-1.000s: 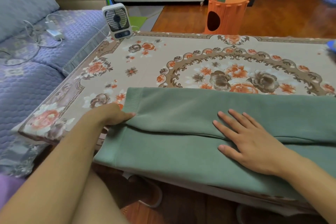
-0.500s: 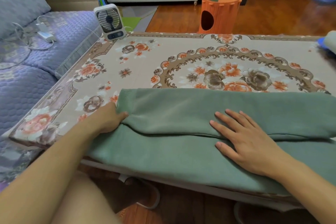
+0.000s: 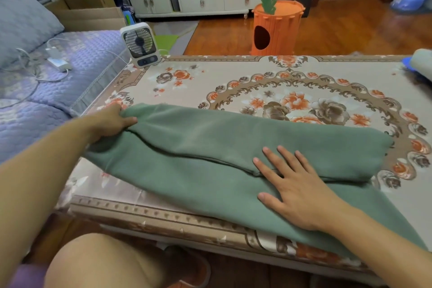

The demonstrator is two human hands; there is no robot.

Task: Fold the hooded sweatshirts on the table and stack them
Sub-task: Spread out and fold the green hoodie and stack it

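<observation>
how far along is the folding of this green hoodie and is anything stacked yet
Done: the green sweatshirt lies on the table folded lengthwise into a band. In hand: the left hand grips its left end; the right hand presses flat on it. Left: cross folds and stacking; other cloth lies at the far right edge.

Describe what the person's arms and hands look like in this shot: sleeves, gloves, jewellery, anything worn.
Both forearms are bare up to the frame edge, with no sleeve in view. The left hand and the right hand wear no gloves. No ring shows on the right hand's fingers, and no watch or bracelet on either wrist. The left hand's fingers are partly tucked into the green fleece sweatshirt, so rings there cannot be ruled out.
</observation>
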